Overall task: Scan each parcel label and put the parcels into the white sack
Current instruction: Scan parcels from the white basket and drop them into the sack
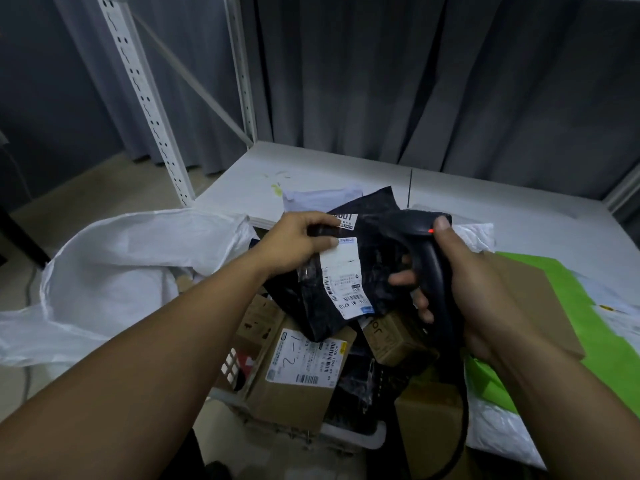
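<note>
At the far left a white sack (pixel 114 258) slumps with its mouth gaping open toward the middle; what lies inside it cannot be made out. Behind it a perforated white shelf upright (pixel 145 98) rises in front of a grey curtain (pixel 415 81).

Next, the left hand (pixel 294 244) holds up a black parcel (pixel 377 289); its fingers are curled over the bag's top edge and the thumb presses on the upper part of the white label (pixel 343 275), which faces the camera. The parcel hangs above a white-rimmed bin (pixel 349 436), just beside the sack's mouth and not in it.

The bin below is crowded; a cardboard box (pixel 298 386) with a printed label and handwritten marks lies tilted on top; a smaller brown box (pixel 391 337) sits to its right; dark plastic bags fill the gaps between them.

Right of the parcel, the right hand (pixel 485 282) grips a black scanner (pixel 429 258); the fingers wrap round the handle and the thumb rests on top beside a lit red light; the scanner's head is close against the parcel.

Further right, on the white table (pixel 346 174), lie a flat brown envelope (pixel 547 299), a green sheet (pixel 595 320) partly under it, and white mailer bags (pixel 502 431) at the near edge.
</note>
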